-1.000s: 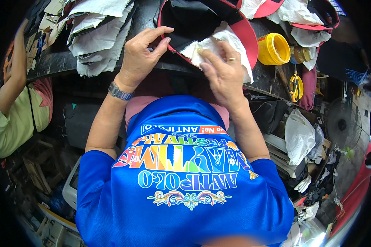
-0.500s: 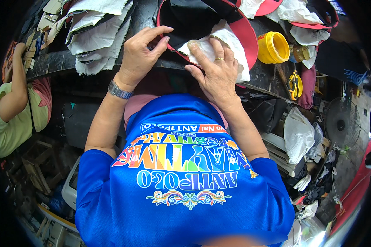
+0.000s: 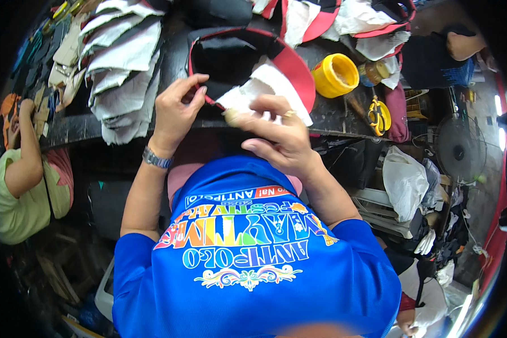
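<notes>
An upturned cap [image 3: 222, 59] with a black inside and a red brim lies on the dark table before me. Over its brim side rests a rough-edged white cloth piece [image 3: 275, 81]. My left hand [image 3: 173, 115] pinches the cap's near left edge between thumb and fingers. Just above the near end of the white cloth hovers my right hand [image 3: 284, 135], its thumb apart from the bent fingers. Those fingertips are smeared by motion, and nothing shows in them. To the right of the brim is an open yellow jar [image 3: 335, 76].
A tall stack of white cloth pieces [image 3: 121, 79] stands left on the table [image 3: 177, 121]. More red caps [image 3: 324, 28] lie at the back. Yellow-handled scissors [image 3: 379, 117] are at the right edge. A co-worker [image 3: 19, 180] is at left; another person's hand [image 3: 465, 45] shows far right.
The view has shifted, so the table shows lower. My right hand has lifted from the white cloth and drawn back toward me. My left hand still pinches the cap's edge.
</notes>
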A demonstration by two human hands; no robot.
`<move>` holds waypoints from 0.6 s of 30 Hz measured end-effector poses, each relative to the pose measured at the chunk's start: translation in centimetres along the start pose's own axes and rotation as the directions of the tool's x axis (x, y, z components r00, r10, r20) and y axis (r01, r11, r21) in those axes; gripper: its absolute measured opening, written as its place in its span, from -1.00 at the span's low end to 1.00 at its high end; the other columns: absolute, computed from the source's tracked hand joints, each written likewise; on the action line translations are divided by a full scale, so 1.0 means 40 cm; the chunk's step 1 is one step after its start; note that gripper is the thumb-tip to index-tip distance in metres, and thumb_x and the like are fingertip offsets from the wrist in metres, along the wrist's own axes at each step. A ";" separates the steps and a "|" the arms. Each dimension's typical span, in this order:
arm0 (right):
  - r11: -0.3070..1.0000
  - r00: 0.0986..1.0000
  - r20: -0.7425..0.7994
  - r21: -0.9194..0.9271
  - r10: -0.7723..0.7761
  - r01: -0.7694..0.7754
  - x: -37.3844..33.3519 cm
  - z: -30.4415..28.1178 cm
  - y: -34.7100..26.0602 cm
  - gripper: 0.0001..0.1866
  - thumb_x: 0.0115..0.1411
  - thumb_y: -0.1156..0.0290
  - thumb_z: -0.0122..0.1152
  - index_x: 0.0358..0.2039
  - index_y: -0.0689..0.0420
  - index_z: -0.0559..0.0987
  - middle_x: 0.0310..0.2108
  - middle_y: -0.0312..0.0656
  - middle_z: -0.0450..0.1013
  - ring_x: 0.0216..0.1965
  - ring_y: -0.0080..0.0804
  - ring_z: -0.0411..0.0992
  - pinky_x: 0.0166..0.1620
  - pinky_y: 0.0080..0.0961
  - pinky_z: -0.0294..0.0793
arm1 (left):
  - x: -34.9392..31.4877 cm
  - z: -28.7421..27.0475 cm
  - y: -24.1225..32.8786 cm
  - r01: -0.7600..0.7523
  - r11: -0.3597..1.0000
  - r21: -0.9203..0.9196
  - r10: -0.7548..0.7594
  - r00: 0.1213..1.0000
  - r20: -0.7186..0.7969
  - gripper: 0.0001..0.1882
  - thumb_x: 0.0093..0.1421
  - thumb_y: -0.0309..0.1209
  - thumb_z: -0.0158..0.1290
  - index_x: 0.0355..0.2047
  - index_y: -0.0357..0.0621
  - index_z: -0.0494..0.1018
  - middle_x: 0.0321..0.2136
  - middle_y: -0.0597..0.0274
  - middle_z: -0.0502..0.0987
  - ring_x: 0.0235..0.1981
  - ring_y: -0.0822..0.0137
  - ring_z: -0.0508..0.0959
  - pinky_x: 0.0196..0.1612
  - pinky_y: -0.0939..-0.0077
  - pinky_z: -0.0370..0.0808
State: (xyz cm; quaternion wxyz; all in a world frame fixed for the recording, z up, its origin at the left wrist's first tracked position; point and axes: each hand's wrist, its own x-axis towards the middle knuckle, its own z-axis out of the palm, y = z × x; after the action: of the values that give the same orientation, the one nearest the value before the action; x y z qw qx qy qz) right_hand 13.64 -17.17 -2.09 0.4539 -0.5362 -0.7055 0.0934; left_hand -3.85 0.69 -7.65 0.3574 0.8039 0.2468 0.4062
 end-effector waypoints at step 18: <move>0.877 0.948 -0.243 -0.386 0.204 -0.287 0.052 -0.088 0.184 -0.11 0.11 0.63 0.28 0.47 0.06 0.19 0.12 0.16 0.44 0.12 0.14 0.43 0.17 -0.17 0.43 | 0.002 -0.004 -0.007 -0.005 1.000 -0.008 0.005 1.000 -0.009 -0.82 0.26 -0.61 0.18 -0.13 -0.24 0.63 -0.34 0.18 0.60 -0.39 0.42 0.63 -0.29 0.54 0.55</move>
State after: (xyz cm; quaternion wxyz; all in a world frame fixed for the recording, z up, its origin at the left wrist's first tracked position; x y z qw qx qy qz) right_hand 21.18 -13.66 -3.49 0.3804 -0.7125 -0.5870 -0.0552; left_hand -3.98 0.99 -7.76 0.3584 0.8014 0.2450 0.4115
